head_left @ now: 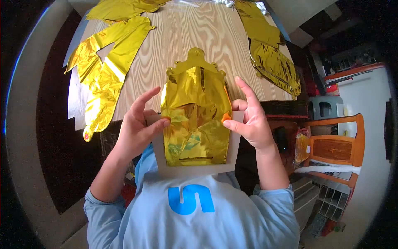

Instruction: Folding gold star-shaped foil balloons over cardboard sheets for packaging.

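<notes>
A flat gold foil balloon (195, 103), folded into a long panel with a scalloped, tabbed top, lies over a pale card (235, 147) in front of my chest. My left hand (141, 118) pinches the left edge of the balloon and card, thumb on top and index finger raised. At the opposite edge my right hand (252, 118) grips in the same way, its index finger pointing up. A small orange piece (226, 116) shows beside the right thumb tip, with another at the left thumb; I cannot tell what they are. Fingers behind the card are partly hidden.
Beyond the balloon is a wood-grain table (166, 45). More uninflated gold foil balloons lie along its left side (107, 66) and right side (273, 62). A wooden chair (333, 149) and a grey stool (325, 107) stand at the right.
</notes>
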{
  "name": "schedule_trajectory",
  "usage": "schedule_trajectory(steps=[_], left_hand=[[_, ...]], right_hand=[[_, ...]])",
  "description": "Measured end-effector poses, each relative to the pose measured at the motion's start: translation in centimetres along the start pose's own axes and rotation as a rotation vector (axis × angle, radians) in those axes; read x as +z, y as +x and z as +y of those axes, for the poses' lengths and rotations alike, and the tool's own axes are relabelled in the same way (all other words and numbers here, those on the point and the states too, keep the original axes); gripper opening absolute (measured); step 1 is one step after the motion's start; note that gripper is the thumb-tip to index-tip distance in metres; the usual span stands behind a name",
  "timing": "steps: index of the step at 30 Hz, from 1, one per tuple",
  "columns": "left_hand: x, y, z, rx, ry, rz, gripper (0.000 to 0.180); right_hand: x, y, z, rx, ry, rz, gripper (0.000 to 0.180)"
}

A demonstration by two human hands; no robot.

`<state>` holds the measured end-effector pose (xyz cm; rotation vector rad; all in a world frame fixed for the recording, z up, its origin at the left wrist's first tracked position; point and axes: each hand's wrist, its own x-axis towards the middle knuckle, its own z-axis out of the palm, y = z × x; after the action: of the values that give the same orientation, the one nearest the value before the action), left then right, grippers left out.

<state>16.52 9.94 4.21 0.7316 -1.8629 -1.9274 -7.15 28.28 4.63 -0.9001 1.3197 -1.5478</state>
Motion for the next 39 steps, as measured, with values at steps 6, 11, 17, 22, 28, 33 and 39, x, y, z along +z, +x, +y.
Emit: schedule_trajectory(steps=[6, 11, 17, 22, 28, 33, 39], left_hand=[[-0.3, -0.4, 0.7, 0.104, 0.218, -0.015, 0.069], [-0.4, -1.1, 1.3, 0.181, 0.375, -0.026, 0.041], [-0.1, -2.1, 2.8, 0.09, 0.314, -0.019, 0.027], [0.1, -3.1, 5.1, 0.049, 0.424, -0.028, 0.019], [0.4, -4.3, 5.4, 0.088, 0.445, 0.023, 0.011], [0.1, -5.3, 5.9, 0.14, 0.55, 0.001, 0.013], [-0.3, -8.1, 9.5, 0.341, 0.63, -0.116, 0.015]], right_hand=[[-0.6, 0.2, 0.4, -0.097, -0.237, -0.014, 0.05], [-0.5, -0.1, -0.6, -0.038, -0.295, -0.024, 0.03], [0.1, -0.7, -3.0, -0.073, -0.504, -0.088, 0.026], [0.4, -1.1, -4.7, -0.127, -0.558, -0.164, 0.027], [1.2, -1.9, -4.8, -0.123, -0.535, -0.129, 0.023], [1.2, -2.3, -4.8, -0.083, -0.54, -0.146, 0.016], [2.8, -4.7, -8.9, -0.242, -0.691, -0.188, 0.018]])
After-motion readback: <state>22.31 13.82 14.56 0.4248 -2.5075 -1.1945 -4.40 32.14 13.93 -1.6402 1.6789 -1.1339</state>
